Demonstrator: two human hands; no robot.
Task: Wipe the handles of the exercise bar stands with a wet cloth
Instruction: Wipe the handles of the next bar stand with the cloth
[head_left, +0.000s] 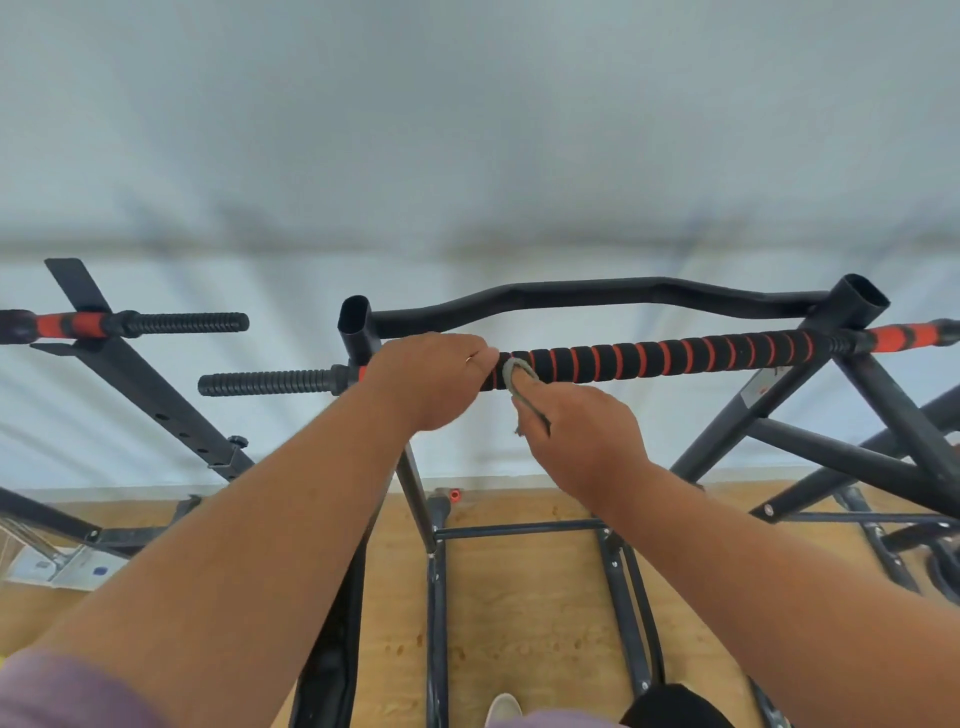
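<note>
1. Fingers of the right hand (582, 441) curl round a small grey cloth (519, 382) and press it against the front of the padded bar (649, 358); the cloth bulges over the bar at the fingertips, and a loose end hangs down beside the thumb.
2. Fingers of the left hand (431, 379) wrap over the top of the same bar, gripping it just to the left of the cloth, so the two hands almost touch. A ring (469, 359) shows on one finger.
3. Both forearms reach up from the bottom corners of the view, with a mauve sleeve (62, 691) showing at the lower left.
4. The bar is black foam with orange rings spaced along it. It runs from the left hand across to the right, where it passes a black upright post (852, 306) and ends in an orange and black grip (904, 335).
5. To the left of the left hand, a ribbed black end (265, 383) of the bar sticks out past another open-topped post (356, 325).
6. A bent black tube (597, 293) joins the tops of the two posts, behind the padded bar.
7. Further left stands a second stand (130, 364), with its own orange and black grip (72, 323) and a ribbed end.
8. Below lie the black base rails (519, 530) on a wooden floor (519, 623), and behind everything is a pale wall (467, 130).
9. Part of a pale shoe (503, 709) shows at the bottom edge.
</note>
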